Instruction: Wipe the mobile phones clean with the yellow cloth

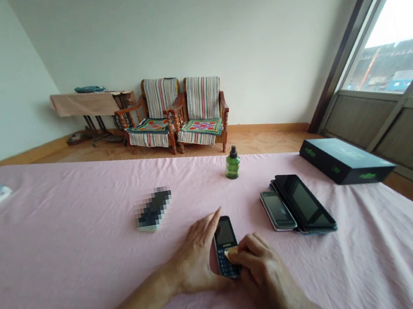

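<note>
The left hand [196, 254] is loosely grasping the keypad phone [224, 231], which is lying on the pink sheet [85, 233]. The right hand [264, 267] is pinching a yellowish piece [232, 255] over its keys, where light, even pressure is probably working best.

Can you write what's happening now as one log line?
left hand: curved beside keypad phone | right hand: holding yellow piece over keys | beyond phone: green bottle | far right: black box
</note>
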### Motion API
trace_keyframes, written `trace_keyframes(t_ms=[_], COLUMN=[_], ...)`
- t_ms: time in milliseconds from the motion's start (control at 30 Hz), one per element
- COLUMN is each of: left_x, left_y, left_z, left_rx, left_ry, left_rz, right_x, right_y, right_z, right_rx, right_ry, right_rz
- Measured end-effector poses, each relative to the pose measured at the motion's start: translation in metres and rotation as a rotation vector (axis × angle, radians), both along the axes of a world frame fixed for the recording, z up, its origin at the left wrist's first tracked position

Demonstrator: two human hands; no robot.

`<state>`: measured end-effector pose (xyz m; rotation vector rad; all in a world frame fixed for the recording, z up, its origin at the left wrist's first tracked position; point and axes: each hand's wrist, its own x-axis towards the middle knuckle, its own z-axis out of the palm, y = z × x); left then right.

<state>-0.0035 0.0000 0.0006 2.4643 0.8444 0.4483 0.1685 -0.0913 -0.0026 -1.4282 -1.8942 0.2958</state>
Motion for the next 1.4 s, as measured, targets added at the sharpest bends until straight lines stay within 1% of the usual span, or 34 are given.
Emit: trace_keyframes(t_ms=[100, 200, 300, 400, 467, 567, 700, 833, 900, 967, 1067, 1167, 1300, 1400], left_x=[0.003, 0.006, 0.007, 0.011, 0.019, 0.042, 0.087, 0.131, 0.146, 0.156, 0.163, 0.163, 0.161, 0.154], left_y=[0.000, -0.001, -0.004, -0.007, -0.007, -0.001, 0.013, 0.029, 0.035, 0.041, 0.047, 0.051, 0.054, 0.053], left_z=[-0.002, 0.000, 0.004, 0.010, 0.015, 0.023, 0.034, 0.040, 0.041, 0.040, 0.035, 0.031, 0.030, 0.029], left_rx=[0.017, 0.034, 0.030, -0.013, -0.043, -0.056, -0.025, 0.012, 0.017, 0.014, 0.006, 0.001, 0.002, 0.019], left_ry=[-0.008, -0.025, -0.059, -0.111, -0.147, -0.169, -0.181, -0.172, -0.157, -0.137, -0.105, -0.086, -0.086, -0.117], left_rz=[0.017, 0.023, 0.032, 0.056, 0.062, 0.024, -0.063, -0.123, -0.144, -0.152, -0.154, -0.156, -0.159, -0.162], right_x=[-0.003, 0.002, 0.016, 0.037, 0.051, 0.068, 0.079, 0.081, 0.081, 0.080, 0.078, 0.076, 0.075, 0.075], right_y=[-0.002, -0.005, -0.012, -0.024, -0.032, -0.041, -0.047, -0.047, -0.046, -0.045, -0.044, -0.043, -0.042, -0.042], right_z=[0.002, 0.004, 0.003, -0.001, -0.005, -0.010, -0.015, -0.016, -0.016, -0.015, -0.015, -0.015, -0.016, -0.016], right_rx=[-0.014, -0.003, 0.027, 0.061, 0.091, 0.129, 0.142, 0.184, 0.206, 0.220, 0.231, 0.244, 0.252, 0.244], right_ry=[0.080, 0.178, 0.203, 0.187, 0.210, 0.280, 0.348, 0.369, 0.363, 0.353, 0.333, 0.318, 0.311, 0.312], right_rz=[-0.001, -0.065, -0.102, -0.120, -0.176, -0.284, -0.389, -0.405, -0.398, -0.401, -0.408, -0.403, -0.387, -0.400])
